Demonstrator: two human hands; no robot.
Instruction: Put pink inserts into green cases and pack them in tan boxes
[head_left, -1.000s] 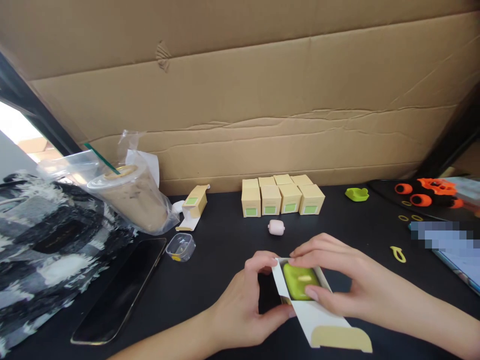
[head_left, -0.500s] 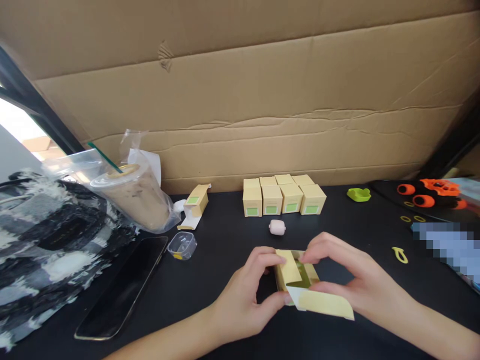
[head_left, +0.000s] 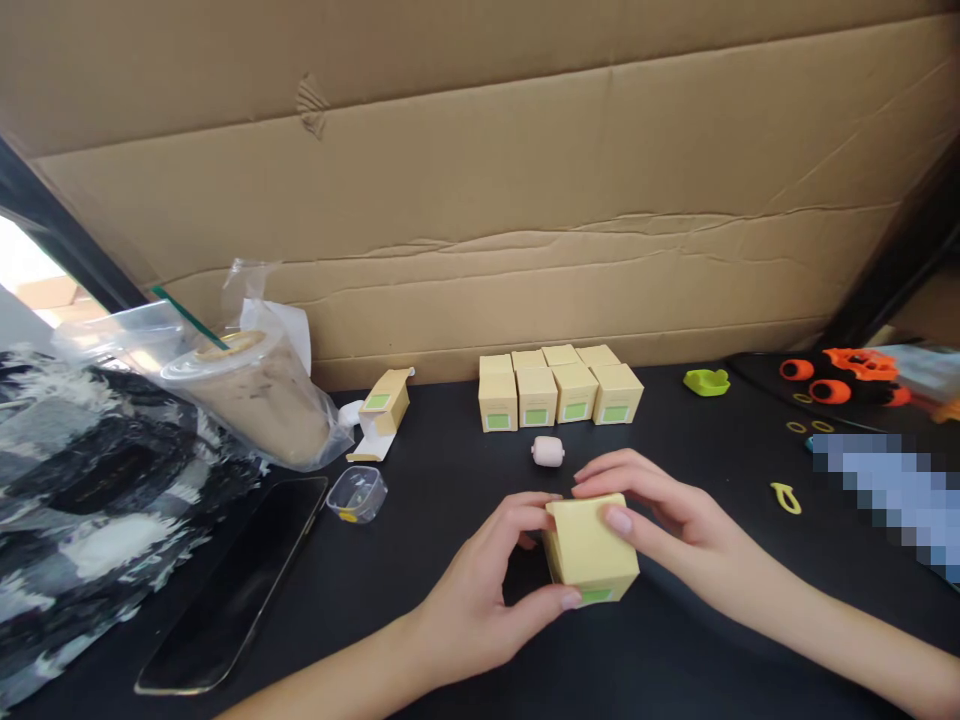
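Note:
Between my hands is a small pale-yellow cardboard box (head_left: 592, 552) with a green label on its front. My left hand (head_left: 495, 580) grips its left side, thumb at the lower front and fingers at the back edge. My right hand (head_left: 667, 515) lies on the top and back, its thumb pressing the lid, which is folded over. What is inside the box is hidden. Just behind it lies a small pale-pink barrel-shaped piece (head_left: 548, 452). Farther back stand several like boxes (head_left: 536, 395) in two rows.
An opened yellow box (head_left: 385, 405), a clear plastic container (head_left: 358, 495), a phone (head_left: 232, 590) and a bagged iced drink (head_left: 262, 400) are on the left. On the right are a green piece (head_left: 706, 382), a yellow ring piece (head_left: 786, 498) and orange-and-black parts (head_left: 831, 390). Cardboard (head_left: 480, 190) rises behind.
The box's lid flap, which stuck out toward me, is now folded over the opening. My right hand has moved from the opening onto the lid. My left hand keeps its grip.

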